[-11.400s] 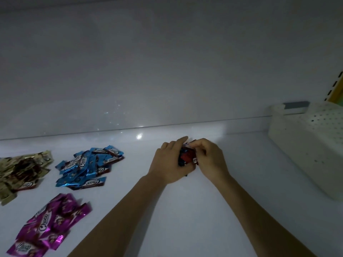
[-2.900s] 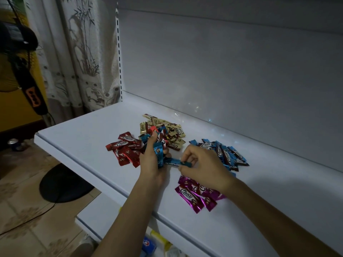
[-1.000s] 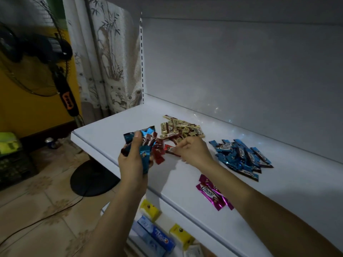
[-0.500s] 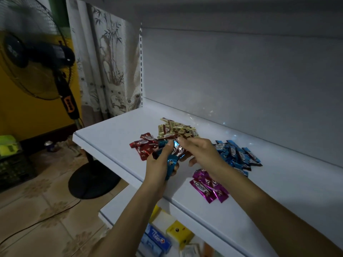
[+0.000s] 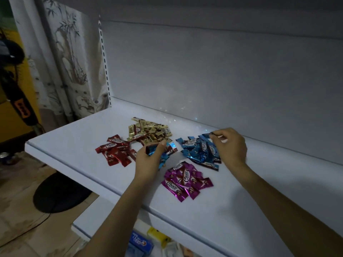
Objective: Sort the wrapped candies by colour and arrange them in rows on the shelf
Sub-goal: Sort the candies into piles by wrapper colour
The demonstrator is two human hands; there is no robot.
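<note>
One blue candy [image 5: 208, 134], pinched in grip of right hand [image 5: 230, 145] over far edge of blue pile [image 5: 196, 152] on shelf [image 5: 74, 141]; best released low and flat; left hand [image 5: 148, 162], grip clutching unsorted bunch [image 5: 151, 149].

Shelf [image 5: 241, 191] was smooth white, looked like painted metal w/ a soft sheen, flecked w/ glints. Back panel [image 5: 222, 71]: same white, more matt. Red candies [image 5: 115, 152], gold candies [image 5: 148, 132], blue candies [image 5: 198, 151] & magenta candies [image 5: 185, 179] all had glossy foil-like film, crinkled, ends crimped. Held bunch [image 5: 154, 148] in left hand [image 5: 148, 162] grip was just as shiny, as was the single blue candy [image 5: 207, 135] pinched by right hand [image 5: 230, 147]. Curtain [image 5: 74, 71]: matt printed cloth. Floor [image 5: 18, 201]: dull patterned tile. Fan base [image 5: 59, 191]: matt black.
</note>
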